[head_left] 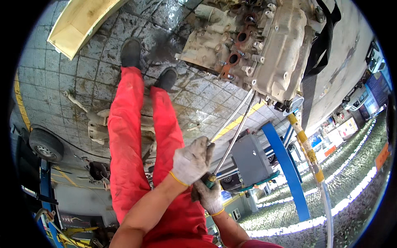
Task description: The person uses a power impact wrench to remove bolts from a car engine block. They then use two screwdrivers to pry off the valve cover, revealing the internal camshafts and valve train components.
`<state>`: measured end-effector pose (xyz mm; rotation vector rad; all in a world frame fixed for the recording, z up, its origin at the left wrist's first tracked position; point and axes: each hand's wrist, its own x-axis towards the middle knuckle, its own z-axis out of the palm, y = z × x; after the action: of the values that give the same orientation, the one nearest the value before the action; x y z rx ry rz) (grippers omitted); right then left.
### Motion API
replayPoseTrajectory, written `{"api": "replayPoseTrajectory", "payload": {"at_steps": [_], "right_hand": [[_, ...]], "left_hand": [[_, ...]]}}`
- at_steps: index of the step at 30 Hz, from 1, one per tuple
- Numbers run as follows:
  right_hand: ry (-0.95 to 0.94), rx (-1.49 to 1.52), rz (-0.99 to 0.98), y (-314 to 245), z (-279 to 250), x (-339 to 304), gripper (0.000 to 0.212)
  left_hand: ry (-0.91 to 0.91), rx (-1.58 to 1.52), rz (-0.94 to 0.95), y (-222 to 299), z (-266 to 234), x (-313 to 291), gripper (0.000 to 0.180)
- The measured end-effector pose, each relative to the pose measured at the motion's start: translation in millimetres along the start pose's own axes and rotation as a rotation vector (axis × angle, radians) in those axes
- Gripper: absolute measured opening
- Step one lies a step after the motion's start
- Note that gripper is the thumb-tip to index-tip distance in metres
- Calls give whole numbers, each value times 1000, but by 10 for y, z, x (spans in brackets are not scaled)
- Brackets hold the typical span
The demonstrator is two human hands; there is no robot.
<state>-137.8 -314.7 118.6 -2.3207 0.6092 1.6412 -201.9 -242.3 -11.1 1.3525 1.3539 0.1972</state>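
Observation:
My left hand (pixel 192 161), in a whitish work glove with a dirty palm side, is closed round the lower end of a thin pale metal rod (pixel 233 117). Just below it my right hand (pixel 210 196), gloved alike, grips the green and yellowish handle of a long screwdriver-like tool (pixel 228 152) with a bare metal shaft. Rod and shaft run up side by side to the lower corner of a dirty engine (pixel 282 53). Where their tips touch it is too small to tell. Rusty round ports and studs line the engine's left side.
Black straps (pixel 322 45) hang beside the engine. A yellow-and-white pole (pixel 310 153), a blue post (pixel 285 169) and a grey cabinet (pixel 251 159) stand to the right. A cream tray-like panel (pixel 82 25) lies upper left. Metal parts (pixel 99 124) lie by my legs on the stained tiles.

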Motion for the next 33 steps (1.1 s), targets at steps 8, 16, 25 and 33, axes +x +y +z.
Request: {"api": "replayPoseTrajectory", "payload": {"at_steps": [8,16,25,33], "right_hand": [[-28,-14,46,-12,32,-59,17],[-51,-197,-266,449,-472,154,44],[2,-71,-83,-108,27,5,17],[0,-66,-4,-223,67,-28,15]], "left_hand": [[-85,-120,-18,-142,50,-80,23],[-428,-118,-45,596,-772,-246,26],[-256,-165,-108,336,-1133,496,38],[-226,-159,-60,352,-1034,638,37]]}}
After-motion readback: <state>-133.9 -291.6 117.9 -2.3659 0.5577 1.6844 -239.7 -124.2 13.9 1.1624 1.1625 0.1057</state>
